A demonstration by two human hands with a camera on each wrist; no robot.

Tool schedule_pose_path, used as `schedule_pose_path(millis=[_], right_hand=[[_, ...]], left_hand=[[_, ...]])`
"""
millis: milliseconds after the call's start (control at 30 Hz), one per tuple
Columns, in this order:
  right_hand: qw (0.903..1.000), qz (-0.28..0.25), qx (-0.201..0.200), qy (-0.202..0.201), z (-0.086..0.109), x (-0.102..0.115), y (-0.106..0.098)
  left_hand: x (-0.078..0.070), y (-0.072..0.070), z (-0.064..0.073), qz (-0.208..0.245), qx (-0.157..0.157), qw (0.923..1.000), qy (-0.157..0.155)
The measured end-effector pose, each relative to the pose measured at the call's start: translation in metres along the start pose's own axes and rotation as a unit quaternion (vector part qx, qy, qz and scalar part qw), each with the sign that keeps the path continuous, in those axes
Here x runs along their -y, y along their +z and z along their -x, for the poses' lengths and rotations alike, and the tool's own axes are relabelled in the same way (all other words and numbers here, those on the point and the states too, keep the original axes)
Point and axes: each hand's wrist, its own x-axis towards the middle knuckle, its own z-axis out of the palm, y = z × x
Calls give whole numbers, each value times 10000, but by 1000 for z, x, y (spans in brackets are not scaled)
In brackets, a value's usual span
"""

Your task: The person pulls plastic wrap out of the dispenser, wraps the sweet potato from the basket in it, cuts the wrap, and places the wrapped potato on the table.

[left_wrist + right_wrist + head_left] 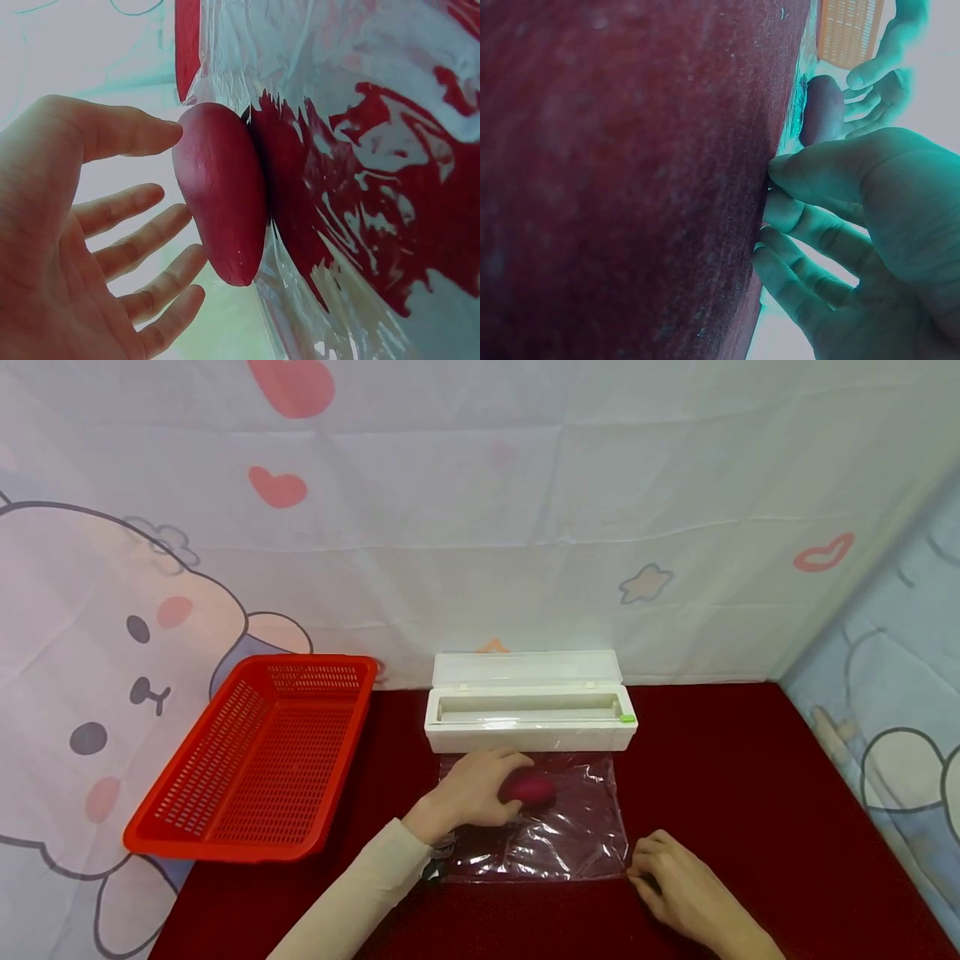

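A purplish-red, smooth oval sweet potato (528, 787) lies on a sheet of clear plastic wrap (570, 839) spread over the dark red tabletop. My left hand (480, 787) is around its left side. In the left wrist view, the thumb tip (171, 133) touches one end of the sweet potato (221, 195), and the other fingers, loosely extended, have their tips at its side. At the wrap's near right corner, my right hand (678, 885) has its fingers bent down. The right wrist view shows its thumb (802, 172) and index finger meeting at the wrap's edge, pinching it.
Behind the wrap stands a white plastic-wrap dispenser (528, 740), its lid (527, 668) raised and a green slider (627, 718) at its right end. A red slotted basket (225, 850) sits on the left. A printed cloth (480, 510) hangs behind the table.
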Motion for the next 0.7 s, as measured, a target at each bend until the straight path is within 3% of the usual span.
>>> schedule_pose_path(millis=[367, 700], right_hand=[[9998, -109, 137, 13, -1, 0, -1], [9999, 4, -64, -79, 0, 0, 0]], left_hand=[[5, -2, 9, 34, -134, 9999, -64], [8, -7, 20, 127, -411, 9991, -13]])
